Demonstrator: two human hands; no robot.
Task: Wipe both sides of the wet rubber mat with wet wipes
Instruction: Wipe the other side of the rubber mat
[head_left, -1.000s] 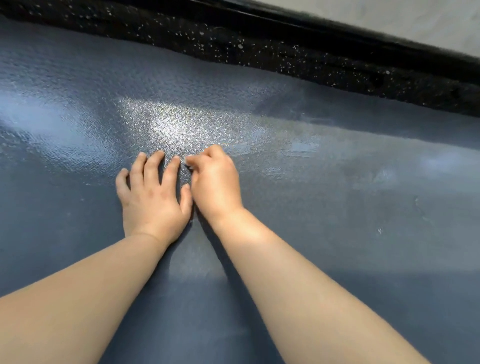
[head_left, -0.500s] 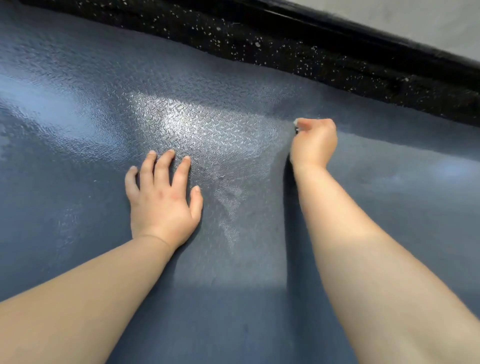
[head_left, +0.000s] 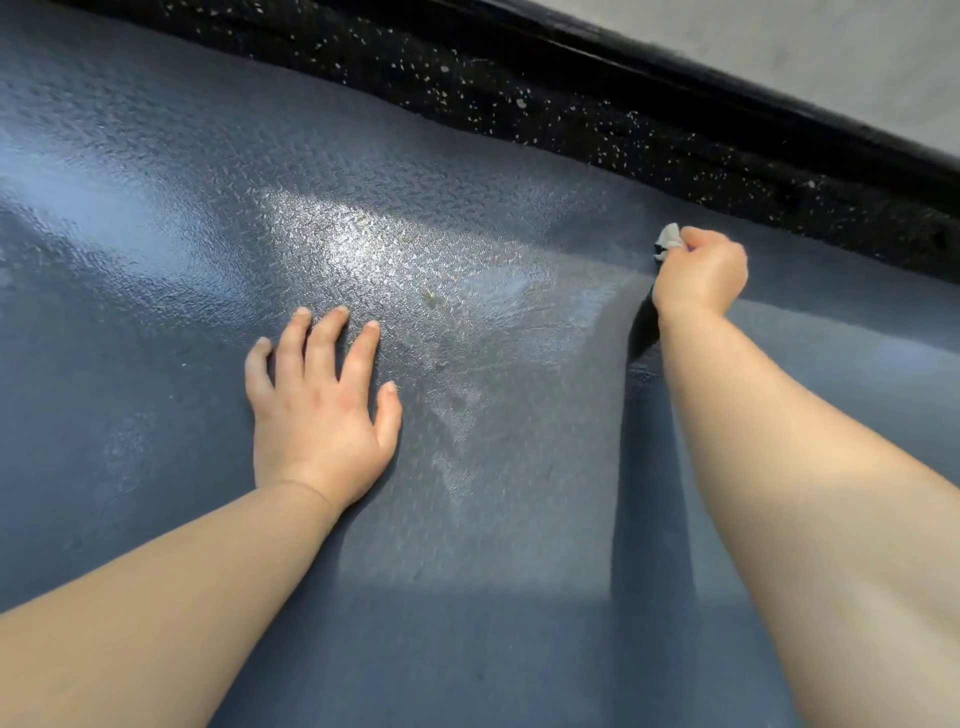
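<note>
A large blue-grey rubber mat (head_left: 156, 260) with a diamond-plate texture fills almost the whole view, and its middle shines wet. My left hand (head_left: 319, 410) lies flat on the mat, fingers spread and pressing down. Far to the right, near the mat's far edge, my right hand (head_left: 701, 270) is curled into a fist on the mat, gripping a small crumpled white wet wipe (head_left: 669, 240). Only a corner of the wipe shows at the thumb side.
Beyond the mat's far edge runs a strip of black speckled floor (head_left: 519, 93). Behind it is a black baseboard (head_left: 727, 93) and a pale wall (head_left: 857, 52) at the top right.
My right hand has swept with the wipe from beside my left hand out to the right and toward the mat's far edge. The left hand has stayed flat in place.
</note>
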